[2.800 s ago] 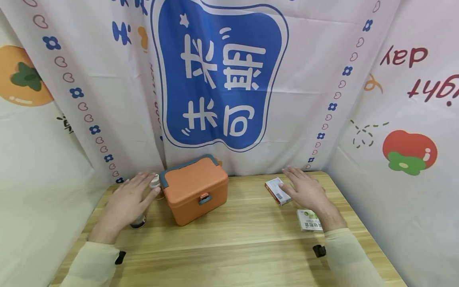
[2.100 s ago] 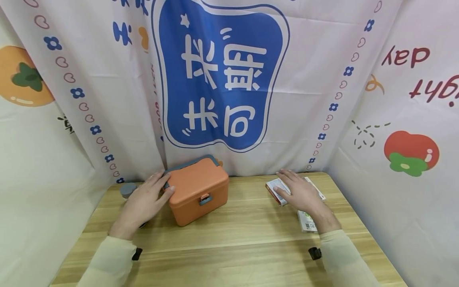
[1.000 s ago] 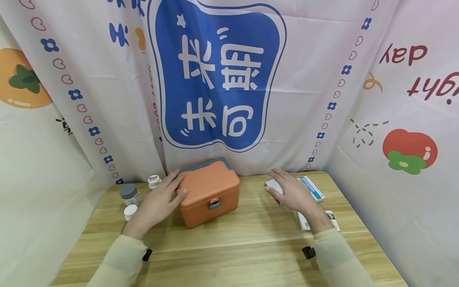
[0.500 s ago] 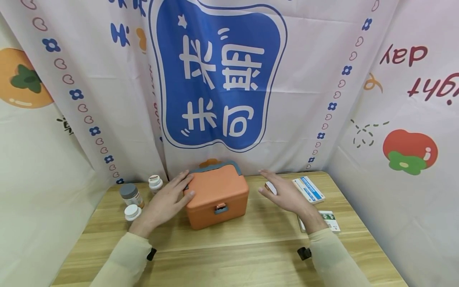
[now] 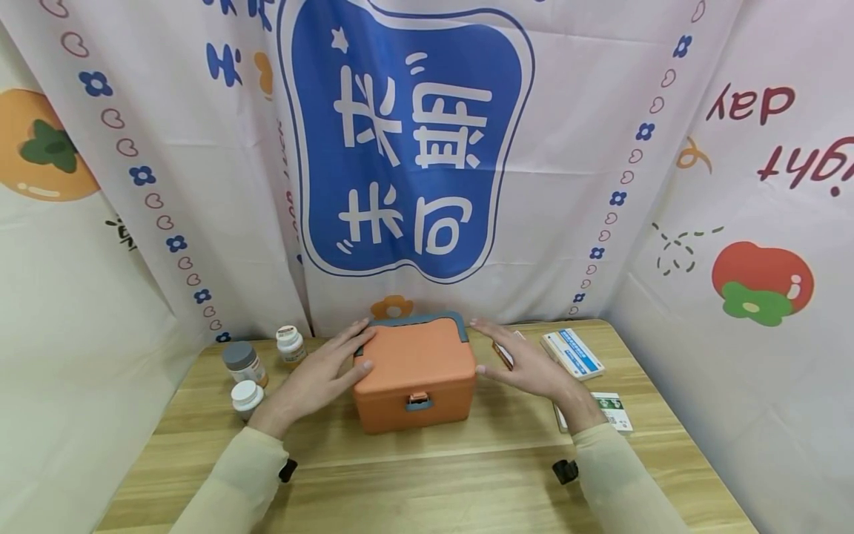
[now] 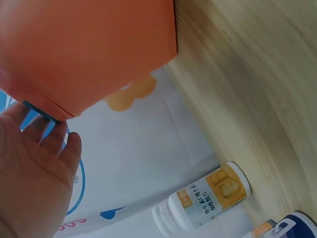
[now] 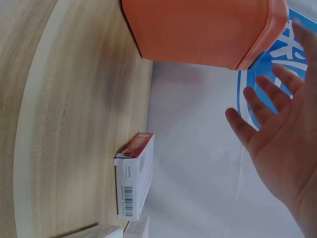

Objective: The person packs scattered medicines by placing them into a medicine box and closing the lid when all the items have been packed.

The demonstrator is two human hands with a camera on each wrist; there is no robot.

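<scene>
An orange lidded box (image 5: 414, 363) with a blue-grey handle (image 5: 427, 319) and a front latch (image 5: 418, 401) stands on the wooden table, lid down. My left hand (image 5: 320, 378) touches the left edge of its lid with extended fingers; in the left wrist view the fingertips are right at the rim beside the handle. My right hand (image 5: 527, 365) is spread at the box's right side, fingertips close to the lid's edge. A gap shows between that hand (image 7: 282, 119) and the box (image 7: 198, 29) in the right wrist view.
Left of the box stand a grey-capped bottle (image 5: 243, 362) and two white-capped bottles, one at the back (image 5: 290, 345), one nearer (image 5: 247, 398). Flat medicine boxes lie right: a blue-and-white one (image 5: 574, 354), a green-and-white one (image 5: 614, 411) and one partly hidden (image 5: 505, 354). A printed cloth hangs behind.
The orange box has slid right and turned to face me more squarely, with my left hand following at its left edge. My right hand has moved left toward the box, uncovering the blue-and-white medicine box.
</scene>
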